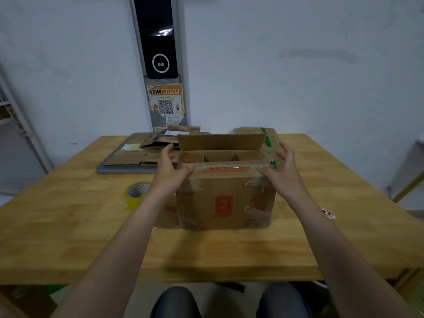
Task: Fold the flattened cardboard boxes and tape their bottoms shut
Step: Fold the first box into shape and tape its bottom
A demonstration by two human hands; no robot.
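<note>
Two knees (175, 301) in dark cloth show at the bottom edge, under the near side of a wooden table (68, 226). Both bare forearms reach forward over it to a worn cardboard box (226, 203) that stands upright near the middle of the table with red print on its near face. The left hand (168, 174) is at the box's upper left corner and the right hand (283, 173) at its upper right; each thumb presses on the near top edge while the fingers stand spread apart and mostly straight beside the box's sides. The box's far flap stands up, and cardboard dividers show inside. Just left of the box lies a yellowish tape roll (136, 193). Farther back, flattened boxes (137, 157) are piled on a grey tray (114, 171). Beyond, an orange poster (165, 104) hangs on the wall.
</note>
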